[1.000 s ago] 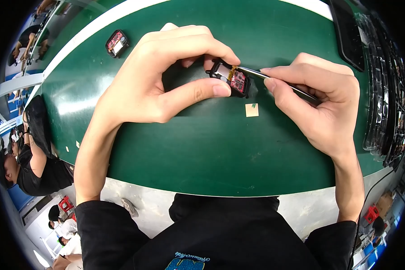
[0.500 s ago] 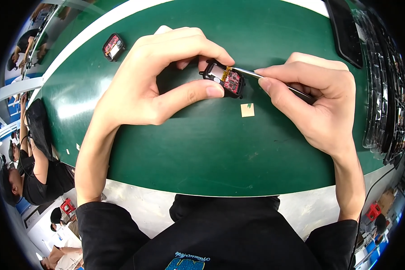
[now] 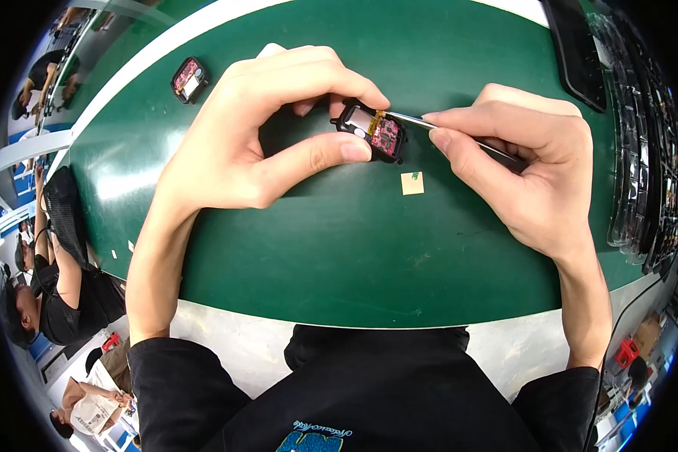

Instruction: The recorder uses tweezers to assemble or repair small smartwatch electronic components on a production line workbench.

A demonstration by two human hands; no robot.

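Between the thumb and fingers of my left hand is a small black watch-like case, its inside facing up. A red circuit board, a silvery block and a strip of amber tape show within it. My right hand pinches slim metal tweezers like a pen. Their tip touches or nearly touches the case's upper edge by the amber tape; exact contact I cannot tell. Just below the case, a small yellowish square of paper with a green mark lies on the green table.
A second open case with a red board lies at the upper left. Stacked clear plastic trays and a black flat tray line the right side. A person in black sits beyond the table's left edge.
The case and both hands have shifted very slightly left. The tweezers' tip stays at the case's upper edge. At the lower left, a background person has moved.
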